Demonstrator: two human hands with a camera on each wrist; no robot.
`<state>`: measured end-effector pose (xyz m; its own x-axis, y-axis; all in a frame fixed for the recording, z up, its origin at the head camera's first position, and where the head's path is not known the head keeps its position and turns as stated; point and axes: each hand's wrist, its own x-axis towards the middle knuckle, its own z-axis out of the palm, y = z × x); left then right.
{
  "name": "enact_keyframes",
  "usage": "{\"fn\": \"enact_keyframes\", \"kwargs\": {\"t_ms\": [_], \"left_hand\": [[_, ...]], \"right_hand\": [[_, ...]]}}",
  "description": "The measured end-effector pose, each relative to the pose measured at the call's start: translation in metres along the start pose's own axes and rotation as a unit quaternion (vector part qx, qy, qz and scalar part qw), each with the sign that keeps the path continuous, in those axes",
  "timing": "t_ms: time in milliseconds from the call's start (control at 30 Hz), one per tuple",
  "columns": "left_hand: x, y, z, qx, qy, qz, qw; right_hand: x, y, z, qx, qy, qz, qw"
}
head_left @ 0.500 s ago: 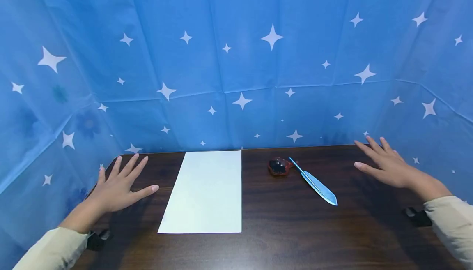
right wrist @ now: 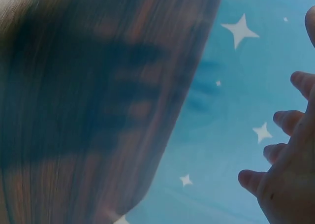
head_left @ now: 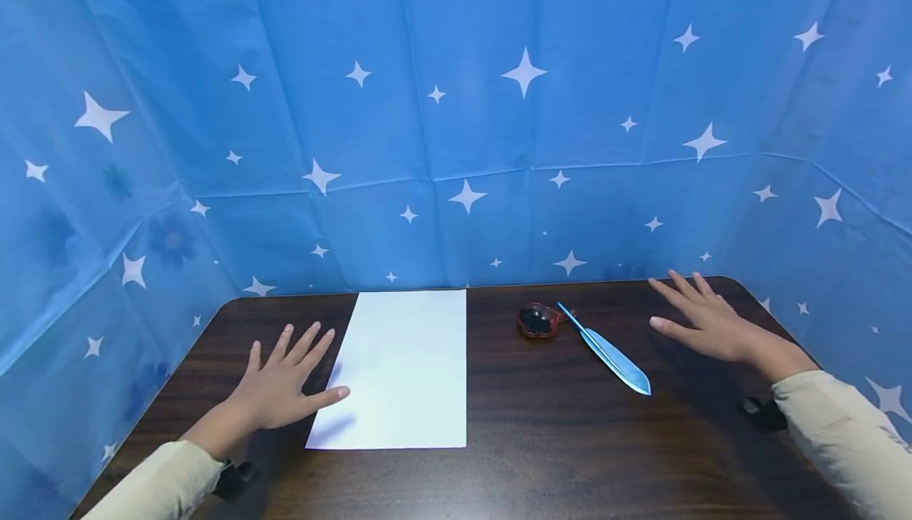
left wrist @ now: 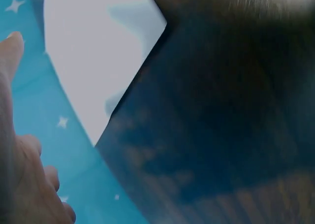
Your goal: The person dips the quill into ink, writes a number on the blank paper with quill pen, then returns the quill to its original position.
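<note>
Holding right hand [head_left: 712, 328] spread, empty, just right of blue feather [head_left: 617, 360] slanting far-left to near-right; hovering with left hand [head_left: 276, 390], splayed and empty, at left edge of white sheet [head_left: 406, 370].

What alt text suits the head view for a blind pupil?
Left hand and right hand, fingers spread, hover above a dark wooden table. A white paper sheet lies by the left, a blue feather and small red-and-black object nearer the right. Behind hangs starry blue cloth.
</note>
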<state>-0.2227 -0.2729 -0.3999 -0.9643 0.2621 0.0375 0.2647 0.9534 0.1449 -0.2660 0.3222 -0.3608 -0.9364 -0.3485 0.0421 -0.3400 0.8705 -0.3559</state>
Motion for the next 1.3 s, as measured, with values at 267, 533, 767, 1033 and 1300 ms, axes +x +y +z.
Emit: {"fn": "enact_keyframes", "kwargs": {"t_ms": [267, 533, 767, 1033, 1300], "left_hand": [[0.003, 0.011, 0.025, -0.020, -0.032, 0.015, 0.9992], [0.002, 0.017, 0.036, -0.043, -0.093, 0.028, 0.9943], [0.003, 0.015, 0.045, -0.057, -0.151, 0.020, 0.9866], [0.003, 0.021, 0.038, -0.071, -0.170, 0.011, 0.9828], [0.005, 0.018, 0.044, -0.067, -0.180, 0.003, 0.9814]], "right_hand": [[0.013, -0.009, 0.015, 0.018, -0.005, -0.029, 0.999], [0.024, -0.018, 0.033, 0.046, -0.011, -0.042, 0.998], [0.035, -0.023, 0.045, 0.087, -0.041, -0.040, 0.995], [0.048, -0.028, 0.056, 0.128, -0.063, -0.042, 0.989], [0.059, -0.030, 0.073, 0.145, -0.067, -0.054, 0.986]]}}
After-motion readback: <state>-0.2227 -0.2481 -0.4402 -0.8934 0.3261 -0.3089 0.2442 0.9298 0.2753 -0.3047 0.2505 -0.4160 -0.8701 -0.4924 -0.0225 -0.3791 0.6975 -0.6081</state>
